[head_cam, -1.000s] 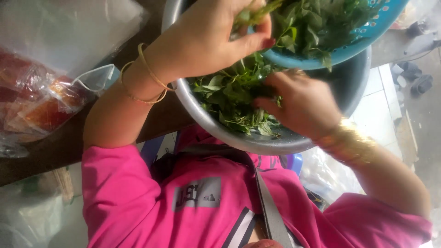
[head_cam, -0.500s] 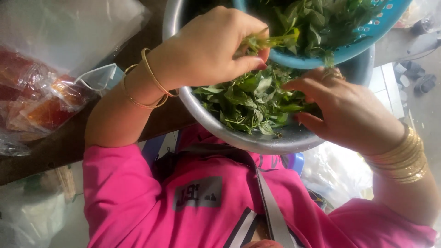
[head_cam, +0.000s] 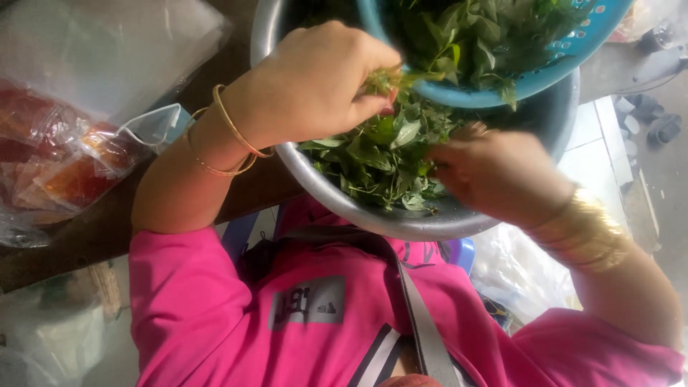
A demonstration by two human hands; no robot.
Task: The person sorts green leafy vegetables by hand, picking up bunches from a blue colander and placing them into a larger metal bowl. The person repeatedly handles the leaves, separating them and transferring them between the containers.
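Observation:
A silver metal bowl [head_cam: 401,226] holds a heap of leafy greens [head_cam: 380,161]. Over its far side rests a blue plastic colander [head_cam: 566,64], also full of green leaves. My left hand [head_cam: 322,86], with thin gold bangles at the wrist, pinches a green sprig [head_cam: 394,77] at the colander's near rim. My right hand [head_cam: 502,172], with a stack of broad gold bangles, lies over the bowl's right side. Its fingertips are curled into the leaves there.
Clear plastic bags [head_cam: 64,165] with reddish contents lie on the dark wooden table [head_cam: 86,236] at the left. My pink shirt [head_cam: 287,315] and a grey strap [head_cam: 423,322] fill the bottom. Pale tiled floor [head_cam: 602,158] shows at the right.
My right hand has slid from the middle of the bowl toward its right side. My left hand stays at the colander's rim, pinching the sprig.

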